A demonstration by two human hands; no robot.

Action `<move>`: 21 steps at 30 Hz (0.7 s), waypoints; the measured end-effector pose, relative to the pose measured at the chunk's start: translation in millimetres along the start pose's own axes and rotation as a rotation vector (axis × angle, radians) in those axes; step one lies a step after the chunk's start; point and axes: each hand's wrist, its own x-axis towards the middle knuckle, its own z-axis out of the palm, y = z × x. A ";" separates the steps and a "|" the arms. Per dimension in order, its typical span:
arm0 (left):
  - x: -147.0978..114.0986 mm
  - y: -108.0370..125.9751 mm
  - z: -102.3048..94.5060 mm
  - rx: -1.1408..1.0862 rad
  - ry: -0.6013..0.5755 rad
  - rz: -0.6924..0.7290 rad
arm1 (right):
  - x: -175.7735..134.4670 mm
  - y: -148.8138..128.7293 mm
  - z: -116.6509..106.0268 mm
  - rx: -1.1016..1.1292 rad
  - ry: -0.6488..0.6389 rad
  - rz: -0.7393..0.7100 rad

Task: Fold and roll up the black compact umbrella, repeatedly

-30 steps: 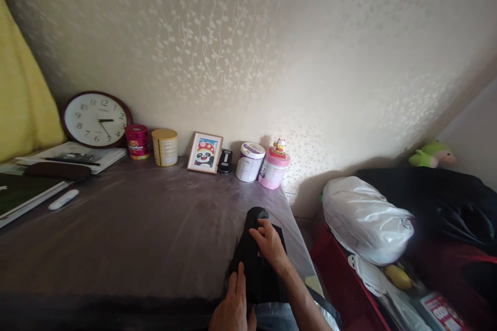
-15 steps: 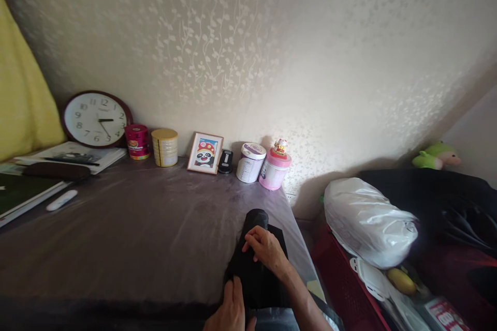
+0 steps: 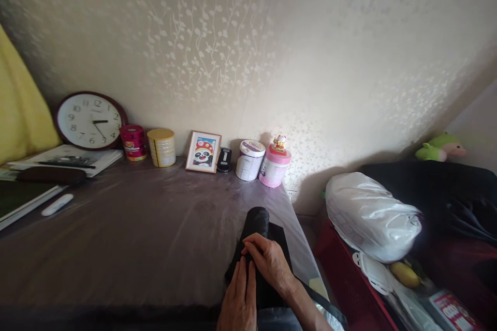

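Observation:
At the table's right front, a soft black sheet [image 3: 267, 292] lies flat, with a rolled black part [image 3: 258, 220] at its far end; whether it is cloth or plastic I cannot tell. My left hand [image 3: 238, 297] rests on it, fingers stretched out side by side and pointing away from me. Just beyond those fingertips, my right hand [image 3: 269, 264] is closed, its bent fingers pinching the black sheet near the roll. The two hands nearly meet, and the sheet under them is hidden.
Along the wall stand a clock [image 3: 91, 120], a red can [image 3: 133, 142], a yellow-lidded tin [image 3: 161, 148], a panda picture [image 3: 203, 151], a white tub [image 3: 250, 161] and a pink tub [image 3: 275, 168]. Right of the table edge, a red crate [image 3: 341, 274] bears a white plastic bag [image 3: 368, 217].
My left hand has slid forward along the black sheet, up to the right hand. The right hand has drawn slightly back toward me, its fingers more curled. The view has shifted a little.

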 end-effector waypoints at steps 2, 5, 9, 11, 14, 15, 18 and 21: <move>0.0 -0.7 4.0 -0.006 0.004 -0.016 | -6.3 4.4 -0.3 -0.050 0.037 -0.125; 0.5 -1.9 7.1 -0.041 -0.014 -0.016 | -8.0 14.7 0.5 -0.128 0.016 -0.279; -1.2 -2.9 9.0 -0.031 -0.049 -0.023 | 6.8 31.8 2.3 -0.203 -0.043 -0.316; -2.5 -3.9 9.0 -0.022 -0.070 -0.022 | 19.5 40.6 2.3 -0.227 -0.051 -0.318; -2.2 -5.8 5.0 -0.044 -0.153 -0.030 | 41.3 53.8 1.9 -0.242 -0.043 -0.308; -0.9 -6.2 2.0 -0.063 -0.205 -0.045 | 48.6 57.9 2.0 -0.240 -0.038 -0.299; 5.6 -5.2 -11.7 -0.126 -0.376 -0.111 | 68.3 67.8 2.8 -0.225 -0.028 -0.249; 11.7 -1.1 -27.8 -0.146 -0.477 -0.159 | 79.9 75.6 0.3 -0.177 0.038 -0.118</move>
